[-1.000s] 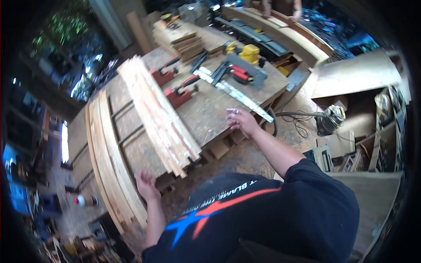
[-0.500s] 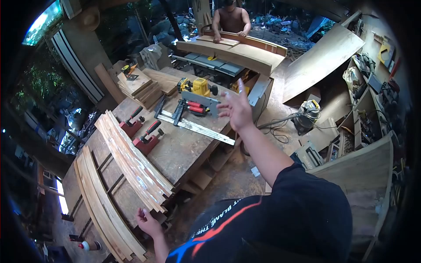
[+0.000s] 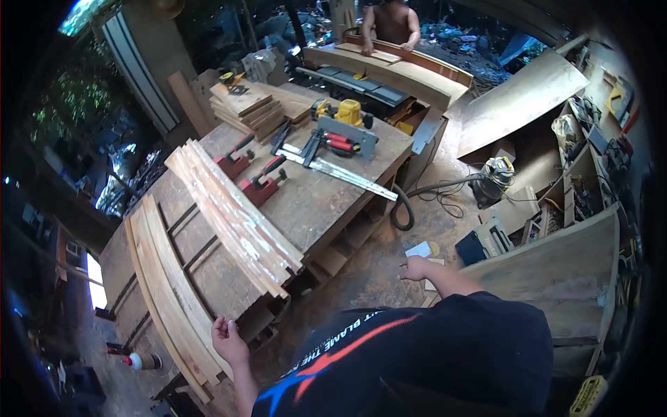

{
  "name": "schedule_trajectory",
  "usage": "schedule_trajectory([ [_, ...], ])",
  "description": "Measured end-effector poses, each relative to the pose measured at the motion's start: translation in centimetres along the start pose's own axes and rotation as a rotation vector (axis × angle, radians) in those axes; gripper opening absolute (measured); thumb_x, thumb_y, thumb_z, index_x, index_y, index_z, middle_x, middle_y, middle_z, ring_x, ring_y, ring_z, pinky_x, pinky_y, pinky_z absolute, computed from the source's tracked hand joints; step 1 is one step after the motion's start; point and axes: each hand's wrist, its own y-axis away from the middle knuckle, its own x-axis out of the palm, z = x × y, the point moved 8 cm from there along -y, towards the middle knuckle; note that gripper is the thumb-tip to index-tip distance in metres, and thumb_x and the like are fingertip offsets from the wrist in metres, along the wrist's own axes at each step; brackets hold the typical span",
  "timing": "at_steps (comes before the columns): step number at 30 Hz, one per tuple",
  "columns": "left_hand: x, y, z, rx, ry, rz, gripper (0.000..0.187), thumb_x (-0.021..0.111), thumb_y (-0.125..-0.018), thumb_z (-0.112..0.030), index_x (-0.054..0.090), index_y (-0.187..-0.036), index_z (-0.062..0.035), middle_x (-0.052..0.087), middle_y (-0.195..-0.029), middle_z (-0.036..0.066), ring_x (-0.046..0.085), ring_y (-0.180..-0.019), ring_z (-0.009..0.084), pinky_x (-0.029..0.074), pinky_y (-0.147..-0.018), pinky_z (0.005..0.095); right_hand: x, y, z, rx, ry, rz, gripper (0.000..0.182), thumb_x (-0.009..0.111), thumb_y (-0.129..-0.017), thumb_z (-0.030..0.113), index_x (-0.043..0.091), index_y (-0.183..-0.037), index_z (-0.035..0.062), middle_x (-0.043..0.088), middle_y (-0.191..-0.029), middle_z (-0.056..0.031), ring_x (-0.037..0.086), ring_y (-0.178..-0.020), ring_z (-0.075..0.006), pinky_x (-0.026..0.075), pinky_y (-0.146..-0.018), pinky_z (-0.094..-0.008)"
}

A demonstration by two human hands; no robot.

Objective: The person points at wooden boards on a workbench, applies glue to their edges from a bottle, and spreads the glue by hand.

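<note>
My left hand [image 3: 229, 340], loosely bent with fingers a little apart and nothing seen in it, hovers beside the near end of the long, thin wooden strips [image 3: 172, 267] on the workbench. Close by lies a second bundle of strips [image 3: 233, 221], smeared with whitish glue along its top. My right hand [image 3: 415, 268] is low over the floor at the right of the bench, its fingers partly extended and apart, holding nothing visible. Two red clamps [image 3: 261, 182] [image 3: 235, 161] stand behind the glued bundle.
Bar clamps [image 3: 340, 174] and a yellow circular saw [image 3: 347, 115] lie at the bench's far right. A glue bottle [image 3: 142, 361] is at lower left. A shop vacuum [image 3: 495, 179] with hose stands on the floor. Across the room, a person [image 3: 390, 28] handles a curved wooden piece.
My right hand has dropped from above the bench's right edge to low over the floor. My left hand stays near the strips. The view has shifted, moving the bench rightward in frame.
</note>
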Motion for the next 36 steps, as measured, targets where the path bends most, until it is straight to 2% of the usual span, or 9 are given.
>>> schedule_trajectory([
  [6,-12.8,0.2,-2.2,-0.256,-0.051,-0.195,0.019,0.058,-0.105,-0.019,0.062,-0.102,-0.0008,0.062,-0.085,0.005,0.057,-0.071,0.0084,0.049,-0.057,0.0236,-1.8,5.1,12.1,-0.201,-0.246,-0.094,0.040,0.080,-0.078,0.033,0.075,-0.111,0.0101,0.076,-0.095,-0.0127,0.072,-0.089,-0.0299,0.056,-0.082,-0.0397],
  [12,-24.9,-1.7,0.6,-0.010,0.028,-0.486,0.046,0.045,-0.110,-0.040,0.060,-0.086,-0.0039,0.041,-0.071,-0.004,0.042,-0.065,0.0049,0.035,-0.057,0.0233,-12.0,10.6,28.2,-0.372,-0.333,-0.266,0.032,0.081,-0.081,0.029,0.075,-0.102,0.0054,0.076,-0.092,-0.0127,0.074,-0.088,-0.0254,0.057,-0.081,-0.0362],
  [16,-24.4,-2.1,0.5,0.062,-0.040,-0.163,0.045,0.049,-0.107,-0.037,0.065,-0.094,0.0022,0.060,-0.082,0.002,0.052,-0.075,0.0111,0.044,-0.071,0.0286,-12.3,14.1,38.0,-0.495,-0.416,-0.246,0.037,0.079,-0.086,0.028,0.072,-0.113,0.0030,0.075,-0.099,-0.0156,0.074,-0.091,-0.0257,0.057,-0.084,-0.0366],
  [19,-23.8,-1.1,3.2,-0.101,-0.287,0.018,0.031,0.064,-0.102,-0.025,0.070,-0.111,0.0042,0.071,-0.097,0.006,0.063,-0.086,0.0126,0.051,-0.080,0.0284,-9.3,14.0,40.2,-0.463,-0.343,-0.125,0.043,0.079,-0.086,0.027,0.070,-0.122,0.0049,0.075,-0.101,-0.0152,0.073,-0.092,-0.0237,0.057,-0.085,-0.0361],
  [26,-27.6,-0.3,4.8,0.031,-0.218,-0.253,0.026,0.068,-0.097,-0.015,0.067,-0.117,0.0006,0.067,-0.104,0.006,0.060,-0.092,0.0142,0.049,-0.081,0.0286,-8.3,15.4,38.6,-0.271,-0.318,-0.128,0.047,0.080,-0.087,0.027,0.068,-0.128,0.0073,0.075,-0.098,-0.0141,0.072,-0.089,-0.0216,0.057,-0.082,-0.0357],
  [28,-33.5,-4.2,4.5,0.286,-0.293,-0.507,0.046,0.071,-0.095,-0.021,0.054,-0.132,-0.0005,0.063,-0.109,0.008,0.059,-0.095,0.0193,0.050,-0.084,0.0333,-8.0,15.1,40.4,-0.387,-0.306,-0.139,0.049,0.079,-0.088,0.033,0.067,-0.127,0.0075,0.075,-0.098,-0.0153,0.072,-0.090,-0.0253,0.056,-0.082,-0.0375],
  [31,-43.1,-10.3,5.7,0.174,-0.562,-0.963,0.093,0.087,-0.079,-0.046,0.045,-0.143,0.0046,0.058,-0.125,0.022,0.058,-0.116,0.0328,0.045,-0.104,0.0426,-7.9,16.1,43.6,-0.473,-0.302,-0.088,0.049,0.076,-0.089,0.032,0.065,-0.128,0.0044,0.076,-0.102,-0.0168,0.073,-0.096,-0.0287,0.056,-0.087,-0.0385],
  [33,-45.7,-13.2,6.2,0.178,-0.794,-1.042,0.102,0.090,-0.074,-0.048,0.042,-0.147,0.0054,0.056,-0.135,0.026,0.056,-0.125,0.0358,0.042,-0.110,0.0433,-7.6,16.8,44.6,-0.509,-0.280,-0.093,0.050,0.076,-0.090,0.033,0.064,-0.129,0.0050,0.075,-0.102,-0.0168,0.073,-0.096,-0.0296,0.056,-0.087,-0.0393],
  [36,-46.6,-17.1,9.8,0.068,-0.815,-0.823,0.107,0.090,-0.072,-0.050,0.040,-0.149,0.0055,0.052,-0.145,0.026,0.052,-0.133,0.0370,0.040,-0.113,0.0434,-6.2,17.0,42.8,-0.500,-0.206,-0.114,0.051,0.075,-0.090,0.036,0.064,-0.131,0.0074,0.075,-0.102,-0.0175,0.072,-0.097,-0.0311,0.055,-0.087,-0.0403],
])
